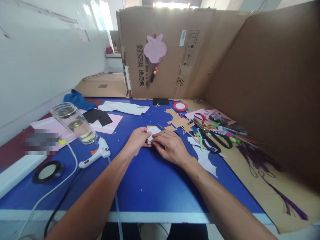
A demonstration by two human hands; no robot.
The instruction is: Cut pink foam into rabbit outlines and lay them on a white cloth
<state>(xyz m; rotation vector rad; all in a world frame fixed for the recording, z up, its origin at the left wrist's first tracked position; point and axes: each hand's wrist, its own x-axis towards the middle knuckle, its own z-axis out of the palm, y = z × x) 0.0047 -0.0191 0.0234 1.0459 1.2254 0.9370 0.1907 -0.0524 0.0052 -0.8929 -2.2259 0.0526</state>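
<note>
Both hands together at mid-table, clamped on one small piece: a tan cardboard cut-out [149, 134] with a white round piece [153, 134] lying on it. Left hand [137, 141] holds it from the left; right hand [171, 147] lies over it from the right, fingers [156, 140] on the white surface. The piece sits near the middle of a blue tabletop [152, 195], just off the table surface or on it: cannot tell.

Just far of the hands: loose tan cardboard shapes [177, 119] and a red ring with a white centre [180, 106]. To the right, black-handled scissors [212, 140] lie among coloured pipe cleaners [200, 140] beside a torn white paper sheet [206, 160].

To the left, a white hot glue gun [97, 154] lies on its side near a clear glass jar with yellowish liquid [75, 123], which stands against a pink sheet [107, 122]. Further left and near, a black tape roll [48, 172].

Far edge: a corrugated cardboard screen [160, 53] carrying a pink flower shape [155, 48].
</note>
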